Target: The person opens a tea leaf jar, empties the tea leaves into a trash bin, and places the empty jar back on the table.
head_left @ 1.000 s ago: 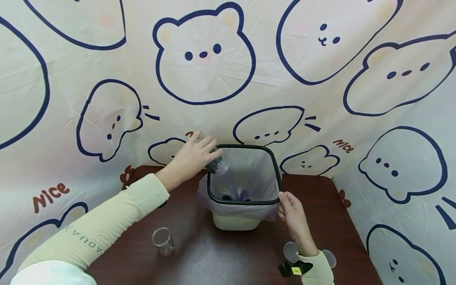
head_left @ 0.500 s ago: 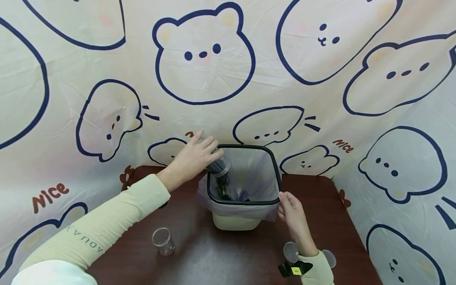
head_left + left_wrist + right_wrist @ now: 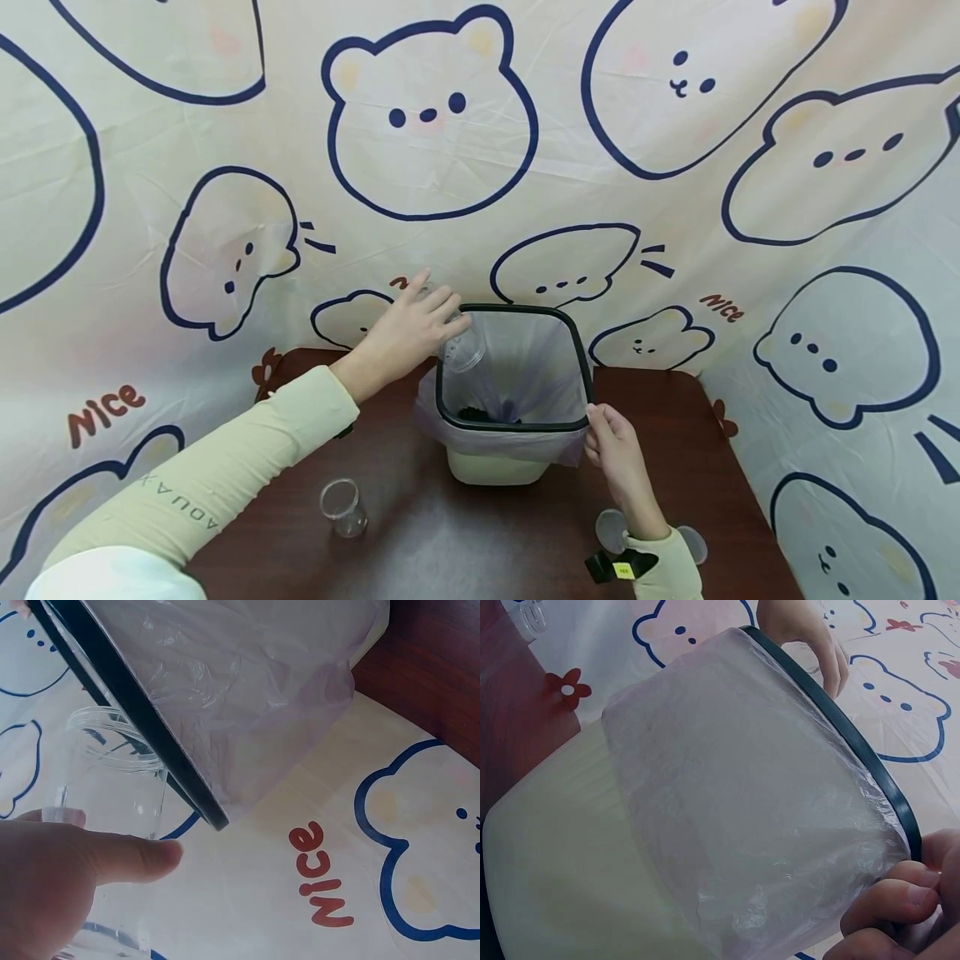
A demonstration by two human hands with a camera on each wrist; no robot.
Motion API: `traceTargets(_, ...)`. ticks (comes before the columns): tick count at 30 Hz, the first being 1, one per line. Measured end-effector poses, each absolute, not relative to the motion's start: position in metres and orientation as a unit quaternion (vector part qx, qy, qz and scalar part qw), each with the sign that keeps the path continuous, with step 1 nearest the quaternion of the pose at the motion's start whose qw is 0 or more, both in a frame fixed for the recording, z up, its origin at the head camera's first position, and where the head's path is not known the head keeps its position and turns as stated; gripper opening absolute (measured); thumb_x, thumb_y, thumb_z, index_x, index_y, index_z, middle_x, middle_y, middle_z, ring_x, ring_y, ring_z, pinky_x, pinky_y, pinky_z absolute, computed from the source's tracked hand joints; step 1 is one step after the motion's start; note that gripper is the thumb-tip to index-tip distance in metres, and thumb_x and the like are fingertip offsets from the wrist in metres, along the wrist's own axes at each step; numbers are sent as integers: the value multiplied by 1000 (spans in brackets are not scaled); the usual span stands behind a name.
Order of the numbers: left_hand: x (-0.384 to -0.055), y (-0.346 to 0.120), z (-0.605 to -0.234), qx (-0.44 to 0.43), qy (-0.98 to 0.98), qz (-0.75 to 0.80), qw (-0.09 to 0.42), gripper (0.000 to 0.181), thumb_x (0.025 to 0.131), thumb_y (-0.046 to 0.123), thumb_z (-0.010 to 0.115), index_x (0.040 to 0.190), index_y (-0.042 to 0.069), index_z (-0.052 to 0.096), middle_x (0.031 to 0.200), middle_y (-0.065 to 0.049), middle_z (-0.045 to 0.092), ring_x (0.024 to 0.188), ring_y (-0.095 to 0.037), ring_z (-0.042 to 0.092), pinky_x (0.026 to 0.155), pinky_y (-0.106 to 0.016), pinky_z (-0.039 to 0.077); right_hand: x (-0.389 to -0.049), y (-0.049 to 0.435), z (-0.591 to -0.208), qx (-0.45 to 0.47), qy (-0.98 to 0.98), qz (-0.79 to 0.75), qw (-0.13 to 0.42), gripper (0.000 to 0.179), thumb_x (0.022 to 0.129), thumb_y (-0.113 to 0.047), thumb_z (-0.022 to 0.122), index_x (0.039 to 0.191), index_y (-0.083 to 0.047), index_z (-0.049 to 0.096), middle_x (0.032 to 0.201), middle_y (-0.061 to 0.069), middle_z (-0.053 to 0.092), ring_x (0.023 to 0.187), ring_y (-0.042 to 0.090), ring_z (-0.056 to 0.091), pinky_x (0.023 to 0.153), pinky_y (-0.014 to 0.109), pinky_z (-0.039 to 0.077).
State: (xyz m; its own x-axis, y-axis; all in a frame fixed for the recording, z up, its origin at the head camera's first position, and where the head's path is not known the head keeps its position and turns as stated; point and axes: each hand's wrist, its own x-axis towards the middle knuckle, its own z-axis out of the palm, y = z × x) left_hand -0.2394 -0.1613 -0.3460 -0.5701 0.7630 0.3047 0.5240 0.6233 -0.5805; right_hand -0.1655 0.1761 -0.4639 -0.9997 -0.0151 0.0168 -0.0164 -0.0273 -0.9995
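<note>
In the head view my left hand grips a clear jar, tilted mouth-down over the left rim of a small trash can. The left wrist view shows the jar see-through, a few dark specks near its mouth, my thumb across its side. A dark clump lies inside the can's purple liner bag. At the front right corner my right hand pinches the can's black rim, fingers curled at the liner's edge in the right wrist view. The can's pale body stands on the table.
Another clear jar stands uncapped on the dark wooden table, front left. Two round clear lids, one left lid and one right lid, lie either side of my right wrist. A printed cloth hangs behind and beside the table.
The dark contents have slid out of the jar into the trash can, falling in a stream half a second ago. The jar now looks clear. Both hands have stayed nearly in place.
</note>
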Motion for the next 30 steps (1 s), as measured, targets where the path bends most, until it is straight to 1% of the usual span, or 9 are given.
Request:
traceTargets(3, -240, -160, -346, -373, -865, 202, 267, 63, 83, 7, 84, 139, 19, 59, 130, -12, 60, 124, -31, 50, 115, -57, 31, -165, 176, -463, 13, -696, 718, 0, 32, 109, -24, 50, 82, -7, 44, 59, -5, 32, 48, 7, 29, 47, 21, 25)
traceTargets(6, -241, -158, -346, -373, -873, 169, 264, 67, 84, 20, 85, 143, 15, 55, 132, -13, 60, 124, -31, 52, 113, -56, 35, -164, 176, -463, 16, -694, 719, 0, 33, 109, -23, 49, 82, -6, 43, 59, -5, 31, 48, 7, 29, 47, 21, 24)
traceTargets(9, -240, -158, -345, -379, -871, 163, 268, 69, 83, 19, 86, 144, 16, 54, 133, -14, 59, 126, -32, 51, 111, -55, 37, -164, 175, -462, 16, -693, 721, 0, 33, 109, -24, 49, 82, -6, 43, 59, -5, 31, 48, 6, 29, 47, 21, 24)
traceTargets(13, -240, -158, -344, -382, -856, 206, 283, 72, 80, 0, 84, 142, 21, 56, 136, -13, 57, 130, -31, 46, 112, -54, 34, -164, 175, -462, 12, -694, 720, 1, 34, 109, -25, 50, 81, -7, 43, 58, -6, 31, 48, 6, 29, 47, 20, 25)
traceTargets(16, -240, -159, -344, -379, -852, 220, 287, 71, 81, -1, 83, 142, 22, 56, 137, -12, 57, 131, -30, 45, 114, -54, 32, -164, 175, -462, 13, -694, 720, 1, 34, 109, -25, 49, 81, -7, 43, 59, -5, 31, 48, 6, 29, 47, 21, 25)
traceTargets(20, -239, -159, -345, -377, -862, 202, 274, 75, 79, 1, 85, 145, 20, 55, 137, -13, 57, 132, -31, 45, 115, -54, 31, -164, 176, -463, 14, -694, 720, 0, 34, 109, -25, 49, 81, -7, 43, 59, -5, 31, 48, 6, 29, 47, 21, 24)
traceTargets(24, -239, -159, -345, -379, -870, 169, 264, 73, 82, 12, 86, 146, 17, 53, 137, -14, 58, 131, -32, 47, 113, -54, 34, -164, 176, -464, 10, -694, 720, 2, 33, 109, -25, 50, 82, -8, 43, 59, -6, 32, 48, 6, 29, 47, 20, 25)
traceTargets(27, -240, -159, -345, -384, -862, 186, 272, 69, 84, 10, 84, 145, 18, 54, 139, -13, 57, 132, -31, 47, 112, -53, 36, -164, 176, -464, 12, -693, 721, 2, 33, 109, -25, 49, 81, -9, 43, 59, -6, 33, 48, 5, 30, 47, 21, 25)
traceTargets(30, -241, -159, -346, -384, -851, 222, 282, 70, 82, -1, 82, 143, 21, 56, 141, -12, 57, 134, -30, 45, 113, -53, 34, -165, 176, -465, 13, -694, 720, 3, 33, 109, -25, 49, 81, -9, 43, 59, -6, 33, 48, 5, 30, 47, 21, 25)
